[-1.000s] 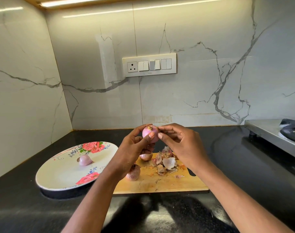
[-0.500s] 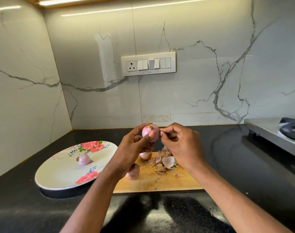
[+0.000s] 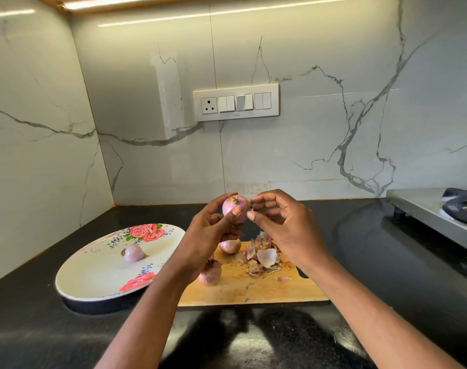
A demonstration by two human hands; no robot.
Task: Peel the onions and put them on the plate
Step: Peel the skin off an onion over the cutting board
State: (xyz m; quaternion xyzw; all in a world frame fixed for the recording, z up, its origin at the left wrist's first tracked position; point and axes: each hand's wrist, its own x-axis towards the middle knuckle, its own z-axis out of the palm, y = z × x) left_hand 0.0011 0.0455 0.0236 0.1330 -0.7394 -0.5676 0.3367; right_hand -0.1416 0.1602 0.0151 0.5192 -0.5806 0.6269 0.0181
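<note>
Left hand (image 3: 213, 230) curled around small onion (image 3: 235, 209); right hand (image 3: 283, 225) just beside, pinching thin skin at its edge. Probably light, firm, slippery once bare; papery, tearing skin.

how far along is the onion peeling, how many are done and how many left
Done: one peeled onion lies on the floral plate. In hand: the left hand grips a third onion while the right hand picks at its skin. Left: two onions on the cutting board, beside the peel pile, seem unpeeled.
</note>
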